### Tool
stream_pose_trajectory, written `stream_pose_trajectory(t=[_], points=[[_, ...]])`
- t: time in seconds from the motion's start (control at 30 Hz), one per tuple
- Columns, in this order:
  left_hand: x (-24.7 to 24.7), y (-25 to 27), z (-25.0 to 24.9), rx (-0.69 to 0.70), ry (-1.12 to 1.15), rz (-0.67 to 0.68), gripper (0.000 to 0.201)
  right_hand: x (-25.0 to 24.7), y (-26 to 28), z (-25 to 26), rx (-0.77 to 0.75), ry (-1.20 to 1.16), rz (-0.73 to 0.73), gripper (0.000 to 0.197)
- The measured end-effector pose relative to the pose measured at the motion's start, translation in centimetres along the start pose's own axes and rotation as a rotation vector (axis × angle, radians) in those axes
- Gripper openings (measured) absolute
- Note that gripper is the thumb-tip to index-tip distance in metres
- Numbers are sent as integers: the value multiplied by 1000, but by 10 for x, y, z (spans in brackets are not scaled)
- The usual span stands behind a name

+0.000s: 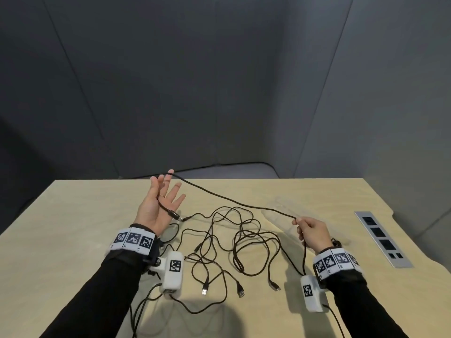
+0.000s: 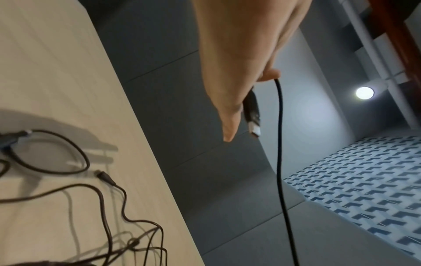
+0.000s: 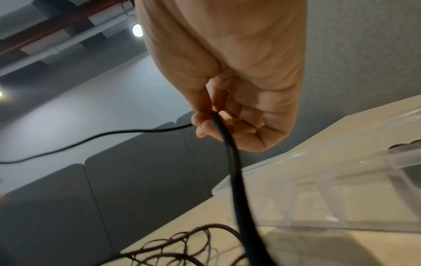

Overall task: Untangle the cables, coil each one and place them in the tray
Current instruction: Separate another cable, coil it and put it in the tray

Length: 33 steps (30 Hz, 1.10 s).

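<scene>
Two hands: left hand [image 1: 156, 206], right hand [image 1: 313, 234]. One clear tray [image 1: 280, 211]. One desk [image 1: 317, 191]. One cable [image 1: 234, 202] lifted; the tangled cables [image 1: 231, 245] on the desk cannot be counted.

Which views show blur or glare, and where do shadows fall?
Head view: sharp, wide-angle bending of walls, soft shadows on the table. Left wrist view: ceiling lamp glares; loose cables slightly blurred. Right wrist view: the held cable is blurred near the lens.

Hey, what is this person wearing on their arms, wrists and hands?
Both arms have black sleeves. Each wrist carries a white band printed with square black-and-white markers, plus a white box-shaped camera bearing its own marker, with thin black wires trailing from it. The left hand wears a ring.
</scene>
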<state>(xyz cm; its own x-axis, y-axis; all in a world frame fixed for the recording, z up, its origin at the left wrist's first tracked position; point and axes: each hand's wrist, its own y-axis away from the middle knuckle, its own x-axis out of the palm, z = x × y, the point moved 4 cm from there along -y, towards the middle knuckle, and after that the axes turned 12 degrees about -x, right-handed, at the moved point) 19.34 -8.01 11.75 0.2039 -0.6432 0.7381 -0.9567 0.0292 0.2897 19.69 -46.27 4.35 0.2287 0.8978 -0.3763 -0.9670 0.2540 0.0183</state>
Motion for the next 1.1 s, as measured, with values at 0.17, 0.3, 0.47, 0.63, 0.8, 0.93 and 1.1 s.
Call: stream_pose_trajectory(t=[0.17, 0.3, 0.47, 0.63, 0.8, 0.93, 1.1], points=[[8, -2, 4, -34, 12, 97, 33, 7, 7, -10, 55, 93, 143, 26], [10, -7, 6, -24, 185, 36, 32, 19, 17, -17, 115, 54, 218, 27], [18, -4, 8, -24, 73, -22, 16, 31, 21, -17, -20, 273, 325, 26], [42, 9, 29, -18, -134, 50, 18, 58, 36, 34, -346, 476, 375, 25], [56, 17, 58, -45, -237, 106, 30, 109, 78, 110, -414, 31, 664, 35], [63, 20, 53, -38, -193, 131, 38, 135, 103, 120, -467, -17, 846, 24], [51, 18, 15, 71, -65, -15, 39, 125, 100, 109, -638, 183, 811, 25]])
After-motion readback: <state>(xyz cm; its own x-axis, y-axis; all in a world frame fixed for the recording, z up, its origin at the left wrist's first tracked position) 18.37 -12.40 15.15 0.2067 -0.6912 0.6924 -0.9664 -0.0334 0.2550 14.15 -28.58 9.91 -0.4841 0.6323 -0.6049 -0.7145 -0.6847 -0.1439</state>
